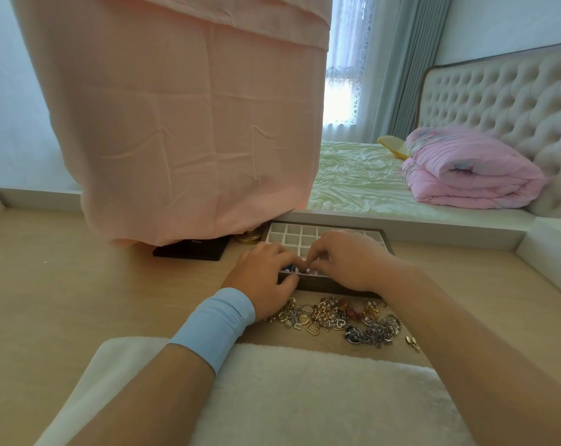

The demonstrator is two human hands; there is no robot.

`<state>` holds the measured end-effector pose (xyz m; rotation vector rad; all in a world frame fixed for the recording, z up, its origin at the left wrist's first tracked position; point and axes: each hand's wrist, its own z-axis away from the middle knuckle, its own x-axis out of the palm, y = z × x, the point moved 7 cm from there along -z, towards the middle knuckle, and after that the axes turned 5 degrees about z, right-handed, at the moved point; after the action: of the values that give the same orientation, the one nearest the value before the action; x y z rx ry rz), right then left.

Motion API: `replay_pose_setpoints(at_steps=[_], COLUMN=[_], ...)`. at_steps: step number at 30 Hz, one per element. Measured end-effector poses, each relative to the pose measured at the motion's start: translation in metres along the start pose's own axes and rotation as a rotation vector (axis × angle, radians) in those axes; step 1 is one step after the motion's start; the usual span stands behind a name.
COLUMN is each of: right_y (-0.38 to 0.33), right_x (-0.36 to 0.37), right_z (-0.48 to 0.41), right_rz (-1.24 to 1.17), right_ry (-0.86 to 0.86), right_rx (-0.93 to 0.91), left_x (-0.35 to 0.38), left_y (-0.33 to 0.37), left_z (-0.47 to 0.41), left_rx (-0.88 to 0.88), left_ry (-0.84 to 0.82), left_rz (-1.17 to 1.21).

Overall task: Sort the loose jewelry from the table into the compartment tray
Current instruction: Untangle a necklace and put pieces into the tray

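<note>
Head view looks down on a pale wooden counter [63,284] where both hands meet over the near edge of a tray [305,231]. That tray is dark-framed with white square compartments; its far rows show bare, and its near part is covered by the hands. The left hand [263,278], with a light blue band [216,320] round the wrist, has its fingers curled, thumb resting on the tray's front rim. The right hand [346,262] is curled too, fingertips pinched together beside the left fingertips above a near compartment. Whether either hand grips a piece I cannot tell; something small, pink and blue, shows just under the fingertips inside the tray.

Loose jewelry [337,320] lies in a heap on the counter just in front of the tray, between the two forearms: gold rings, a heart-shaped pendant, silver chains, a reddish stone. One small gold piece [412,342] sits apart to the right of the heap. A white fluffy cushion [305,397] lies nearest the camera.

A pink cloth [189,123] hangs down to the counter behind the tray's left side, with a black box [189,249] and a gold lid [248,237] at its foot. Beyond, a bed [353,178] holds a folded pink quilt [465,172].
</note>
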<state>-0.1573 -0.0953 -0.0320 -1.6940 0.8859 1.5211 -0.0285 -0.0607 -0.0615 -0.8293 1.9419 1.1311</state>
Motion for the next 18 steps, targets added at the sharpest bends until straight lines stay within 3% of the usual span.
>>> replay_pose_setpoints(at_steps=[9, 18], right_y=[-0.002, -0.004], right_x=[0.002, 0.007], right_z=[0.003, 0.004], right_rz=[-0.065, -0.031], right_ry=[-0.037, -0.087], right_rx=[0.022, 0.017], left_x=[0.009, -0.002], left_y=[0.006, 0.002], left_z=[-0.002, -0.002], left_rx=[-0.009, -0.014], left_ry=[-0.066, 0.045], left_rz=[-0.142, 0.036])
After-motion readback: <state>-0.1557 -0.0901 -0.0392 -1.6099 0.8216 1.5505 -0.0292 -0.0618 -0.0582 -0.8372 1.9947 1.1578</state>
